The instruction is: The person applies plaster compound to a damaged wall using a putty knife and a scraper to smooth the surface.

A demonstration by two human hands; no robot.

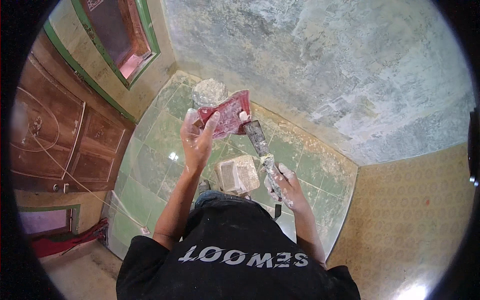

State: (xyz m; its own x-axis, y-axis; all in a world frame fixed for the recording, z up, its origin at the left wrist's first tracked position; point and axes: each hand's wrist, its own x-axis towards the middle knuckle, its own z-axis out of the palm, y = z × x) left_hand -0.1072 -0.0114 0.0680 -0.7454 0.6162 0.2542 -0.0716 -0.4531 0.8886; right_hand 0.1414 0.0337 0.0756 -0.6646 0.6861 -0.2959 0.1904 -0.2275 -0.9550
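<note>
My left hand (197, 137) grips a red, flat putty spreader (227, 117) by its left edge, thumb on top. White paste is smeared over its face, and a small white lump (244, 116) sits near its right side. My right hand (286, 187) is closed round the handle of a putty knife (265, 155), whose handle is crusted with dried paste. The knife's grey blade (256, 137) points up and left, its tip at the spreader's right edge; I cannot tell if they touch. White residue coats both hands.
A paste-crusted round bucket (210, 92) stands by the wall corner. Nearer my feet is a square, whitish container (237, 174). Ahead rises a patchy grey-white wall (320, 65); a brown wooden door (65, 130) is at left. A thin cord (95, 189) runs down to the green tiled floor (145, 165).
</note>
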